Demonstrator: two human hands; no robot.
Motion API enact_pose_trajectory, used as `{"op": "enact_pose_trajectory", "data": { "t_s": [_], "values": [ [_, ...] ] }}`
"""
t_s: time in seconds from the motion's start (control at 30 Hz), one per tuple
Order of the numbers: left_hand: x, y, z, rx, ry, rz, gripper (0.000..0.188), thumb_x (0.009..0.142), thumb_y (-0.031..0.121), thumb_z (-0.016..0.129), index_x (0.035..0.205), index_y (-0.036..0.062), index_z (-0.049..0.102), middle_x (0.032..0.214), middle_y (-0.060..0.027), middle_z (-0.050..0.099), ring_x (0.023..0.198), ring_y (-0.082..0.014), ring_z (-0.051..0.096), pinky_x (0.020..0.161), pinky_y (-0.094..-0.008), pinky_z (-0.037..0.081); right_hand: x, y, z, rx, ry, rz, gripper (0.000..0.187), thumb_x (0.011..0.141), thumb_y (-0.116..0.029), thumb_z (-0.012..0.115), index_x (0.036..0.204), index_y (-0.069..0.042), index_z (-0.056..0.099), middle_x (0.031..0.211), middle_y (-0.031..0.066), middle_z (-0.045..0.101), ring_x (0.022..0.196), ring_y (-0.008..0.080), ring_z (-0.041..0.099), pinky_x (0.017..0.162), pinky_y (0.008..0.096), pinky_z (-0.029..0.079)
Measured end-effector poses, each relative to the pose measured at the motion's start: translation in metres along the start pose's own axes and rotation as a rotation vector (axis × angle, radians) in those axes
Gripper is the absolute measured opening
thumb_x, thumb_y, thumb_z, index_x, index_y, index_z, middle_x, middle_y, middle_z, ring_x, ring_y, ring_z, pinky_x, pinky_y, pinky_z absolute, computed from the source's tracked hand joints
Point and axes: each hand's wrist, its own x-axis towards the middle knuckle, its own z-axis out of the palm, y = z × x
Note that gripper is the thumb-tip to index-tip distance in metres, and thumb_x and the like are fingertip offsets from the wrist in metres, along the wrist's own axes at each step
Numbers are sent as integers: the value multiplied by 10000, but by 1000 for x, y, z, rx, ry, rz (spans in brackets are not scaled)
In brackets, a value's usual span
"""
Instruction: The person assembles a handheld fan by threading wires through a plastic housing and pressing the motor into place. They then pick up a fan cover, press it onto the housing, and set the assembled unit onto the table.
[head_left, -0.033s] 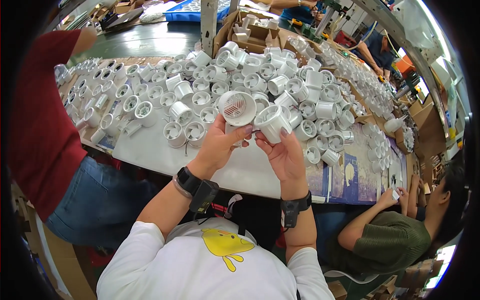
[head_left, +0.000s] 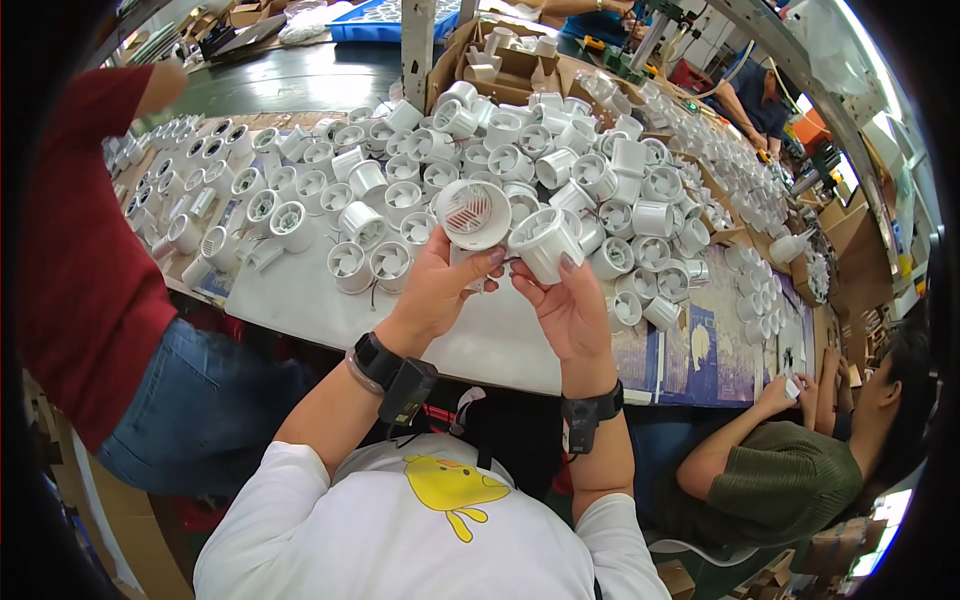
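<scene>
No wording or number is legible. On the desk [head_left: 490, 350], to the near right of the heap of white housings [head_left: 510, 163], a purple printed sheet [head_left: 703, 340] bears print too small and blurred to make out.

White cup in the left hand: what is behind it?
Heaped white fan housings show past the edges of the white cup; whatever lies directly behind cannot be made out, covered by the cup and the left hand.

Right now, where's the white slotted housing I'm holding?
In the head view, the slotted housing is near the centre, in your left hand, just left of the white housing in your right hand.
</scene>
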Motion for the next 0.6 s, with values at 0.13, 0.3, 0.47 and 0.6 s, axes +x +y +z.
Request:
{"op": "enact_pose_trajectory", "data": {
  "t_s": [0.13,0.3,0.47,0.6],
  "values": [
    [-3,3,1,-75,-15,-13,462,861,28,664,1268,79,452,1103,-64,614,959,-177,641,713,-290,549,1,6,1,-32,27,-10,477,945,-189,513,1343,40,382,1200,196,589,1031,273,647,879,369,567],
    [-6,1,0,-6,16,67,443,858,-8,648,1256,49,459,1099,-83,624,948,-178,651,745,-302,559,-3,13,-6,-78,40,67,490,926,-170,540,1354,5,379,1283,189,532,1106,255,607,921,353,529],
    [-6,10,2,254,31,110,427,848,-12,659,1232,16,474,1115,-98,620,958,-160,643,774,-293,552,4,25,-8,-441,105,16,482,881,-113,586,1325,-24,421,1374,166,463,1236,221,499,992,345,420],
    [-7,11,2,396,23,105,432,839,-9,671,1227,9,484,1143,-94,611,991,-153,630,799,-279,539,11,30,-18,-928,-31,-372,458,842,-70,617,1270,-32,462,1355,128,469,1250,190,446,1010,331,359]
  ]
}}
